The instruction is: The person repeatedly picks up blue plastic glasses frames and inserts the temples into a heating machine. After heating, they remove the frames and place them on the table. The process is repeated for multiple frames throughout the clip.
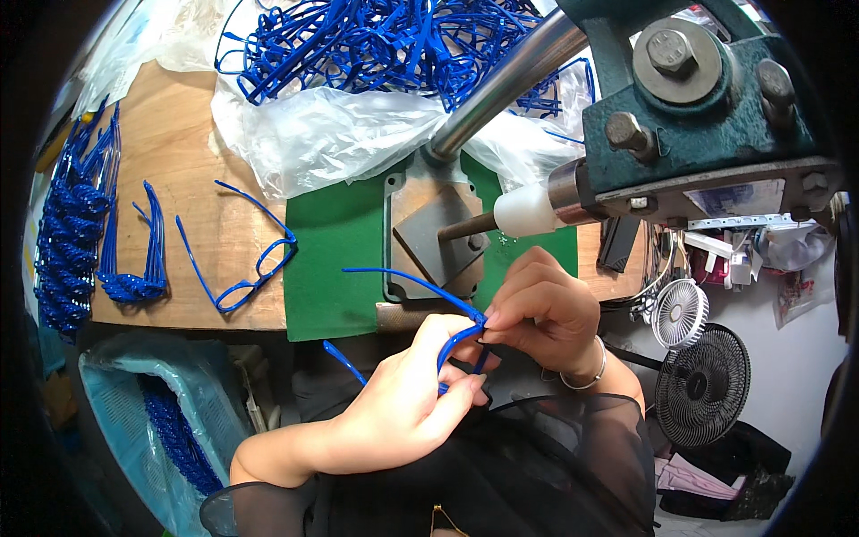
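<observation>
A blue eyeglass frame (pixel 413 285) is between my two hands in front of the press, its temples pointing up and left. My left hand (pixel 407 394) is closed around the front of the frame, hiding part of the rims. Thumb and fingers of my right hand (pixel 546 313) pinch the frame at the hinge corner, where a temple meets the front. Just beyond my hands stands the press's metal base with a dark square plate (pixel 434 234). A rod with a white collar (pixel 523 210) reaches over that plate.
A heap of blue frames (pixel 385 49) lies on clear plastic sheeting (pixel 331 134) at the back. One open frame (pixel 246 286) and stacked frames (pixel 67 242) lie left on the wooden table. The green press head (pixel 707 116) overhangs the right. Below left is a blue-lined bin (pixel 116 376); fans (pixel 702 385) stand right.
</observation>
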Motion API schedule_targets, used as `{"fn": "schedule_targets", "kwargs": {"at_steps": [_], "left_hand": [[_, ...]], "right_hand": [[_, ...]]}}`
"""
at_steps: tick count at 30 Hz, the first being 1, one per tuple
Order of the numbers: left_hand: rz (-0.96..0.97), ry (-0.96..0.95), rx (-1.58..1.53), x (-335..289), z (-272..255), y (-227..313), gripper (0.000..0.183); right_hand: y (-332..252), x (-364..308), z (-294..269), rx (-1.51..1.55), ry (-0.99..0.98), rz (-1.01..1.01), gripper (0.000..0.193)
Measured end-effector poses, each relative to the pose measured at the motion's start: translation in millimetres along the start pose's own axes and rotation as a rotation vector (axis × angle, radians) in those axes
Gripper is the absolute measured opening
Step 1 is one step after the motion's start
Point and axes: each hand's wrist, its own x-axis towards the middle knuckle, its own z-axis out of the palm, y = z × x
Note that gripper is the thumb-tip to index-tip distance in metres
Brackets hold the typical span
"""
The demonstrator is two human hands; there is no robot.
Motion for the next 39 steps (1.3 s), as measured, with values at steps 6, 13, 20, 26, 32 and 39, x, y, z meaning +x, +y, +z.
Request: {"fn": "schedule_targets", "kwargs": {"at_steps": [6,13,20,26,32,39], "left_hand": [[-0.073,-0.042,-0.175,-2.5,-0.5,3.9,0.042],[-0.082,-0.065,-0.172,-7.9,-0.7,3.2,0.043],[-0.104,-0.092,-0.335,-4.4,0.0,8.8,0.043],[0.103,0.117,-0.151,23.5,7.7,40.7,0.041],[0.194,0.165,-0.197,44.3,11.3,51.2,0.039],[0.164,0.177,-0.199,55.9,17.0,54.7,0.038]], "right_hand": [[2.0,-4.3,4.1,0.153,0.012,0.073,0.013],[-3.8,-6.2,7.4,0.168,0.01,0.051,0.013],[-2.5,-7.1,4.7,0.143,0.103,-0.056,0.012],[9.4,-9.7,-8.4,0.227,0.442,0.04,0.012],[10.1,-10.5,-33.2,0.099,0.512,0.043,0.01],[-77.9,28.6,-135.5,0.163,0.691,-0.617,0.018]]}}
